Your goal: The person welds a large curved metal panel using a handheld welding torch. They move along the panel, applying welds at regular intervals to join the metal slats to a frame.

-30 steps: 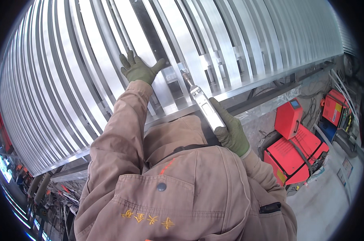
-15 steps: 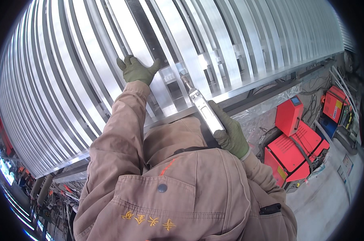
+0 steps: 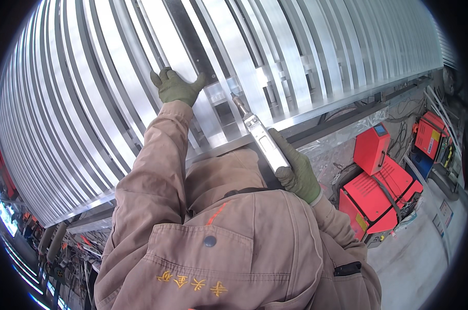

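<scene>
My left hand point(image 3: 178, 88), in a green work glove, rests on a shiny metal slat point(image 3: 205, 121) with its thumb spread from the fingers. It is open and grips nothing that I can see. My gloved right hand point(image 3: 300, 173) is closed around the rear of a silver welding torch point(image 3: 266, 146). The torch slants up and left over the near edge of a large frame of parallel metal slats point(image 3: 288, 72). Its narrow nozzle is close to a slat right of my left hand; whether it touches cannot be told.
A long metal rail point(image 3: 285, 124) edges the slats close to my body. Red machines point(image 3: 381, 194) with cables stand on the floor at the right, another red machine point(image 3: 429, 134) behind them. Tangled cables and parts point(image 3: 81, 248) lie below the frame at the left.
The torch's nozzle has shifted very slightly to the left. My left hand stays in place on the slat.
</scene>
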### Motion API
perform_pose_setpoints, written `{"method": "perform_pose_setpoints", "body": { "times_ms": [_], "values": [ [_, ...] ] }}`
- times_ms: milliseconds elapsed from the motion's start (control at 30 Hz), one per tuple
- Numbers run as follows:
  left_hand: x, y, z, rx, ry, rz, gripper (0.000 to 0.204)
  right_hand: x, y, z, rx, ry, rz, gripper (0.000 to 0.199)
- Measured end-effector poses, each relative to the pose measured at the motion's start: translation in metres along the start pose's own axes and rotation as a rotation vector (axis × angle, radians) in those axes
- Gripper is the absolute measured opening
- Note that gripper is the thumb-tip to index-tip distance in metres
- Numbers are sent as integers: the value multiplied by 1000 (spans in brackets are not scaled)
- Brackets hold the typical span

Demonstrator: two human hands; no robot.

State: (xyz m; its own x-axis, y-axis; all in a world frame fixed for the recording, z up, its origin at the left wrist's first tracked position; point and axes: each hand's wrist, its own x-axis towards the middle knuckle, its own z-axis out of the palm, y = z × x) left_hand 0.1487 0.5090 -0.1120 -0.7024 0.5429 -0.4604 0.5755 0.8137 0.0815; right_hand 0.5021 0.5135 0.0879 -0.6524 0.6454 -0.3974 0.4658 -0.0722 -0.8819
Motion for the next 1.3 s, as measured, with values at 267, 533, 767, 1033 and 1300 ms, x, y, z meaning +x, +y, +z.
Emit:
{"method": "perform_pose_setpoints", "body": {
  "times_ms": [267,533,767,1033,1300],
  "values": [
    [1,-2,5,-14,28,29,126,-2,-3,-1,11,-26,33,107],
    [3,-7,15,-57,86,43,125,-2,2,3,-15,-9,-10,106],
    [4,-6,11,-41,37,18,124,-2,0,5,-7,-5,6,107],
    [3,-6,12,-80,56,21,120,-2,-2,4,-4,-21,21,108],
    [2,-6,12,-137,61,28,121,1,-3,9,-13,-4,-1,110]
  ]
}}
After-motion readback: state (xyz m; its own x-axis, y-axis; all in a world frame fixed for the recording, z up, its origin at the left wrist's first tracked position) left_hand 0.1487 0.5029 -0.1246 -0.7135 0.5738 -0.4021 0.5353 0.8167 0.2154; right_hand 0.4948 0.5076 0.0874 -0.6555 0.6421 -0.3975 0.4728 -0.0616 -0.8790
